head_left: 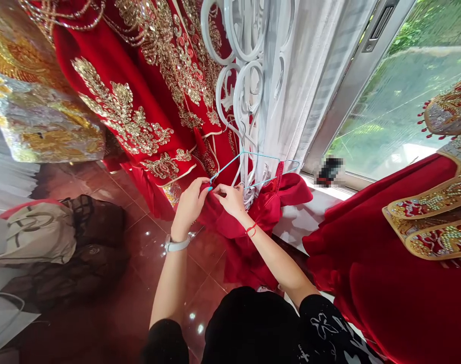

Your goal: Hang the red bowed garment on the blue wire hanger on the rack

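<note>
A light-blue wire hanger (226, 166) hangs in front of a white scrollwork stand. Its far end carries one strap of a red dress (270, 210) with a big ruffle or bow. My left hand (190, 202) is closed in a pinch at the near end of the hanger, thumb and finger at its corner. Close beside it, my right hand (232, 199) pinches the upper edge of the red dress below the hanger's bar. The exact bit of cloth between those fingertips is partly hidden.
Red gowns with gold embroidery (128, 121) hang at the left along the white scrollwork stand (236, 91). Another red gown with beaded panels (435, 212) stands at the right, near a window (397, 101). A beige bag (41, 230) and dark netting lie at the left above the tiled floor (147, 283).
</note>
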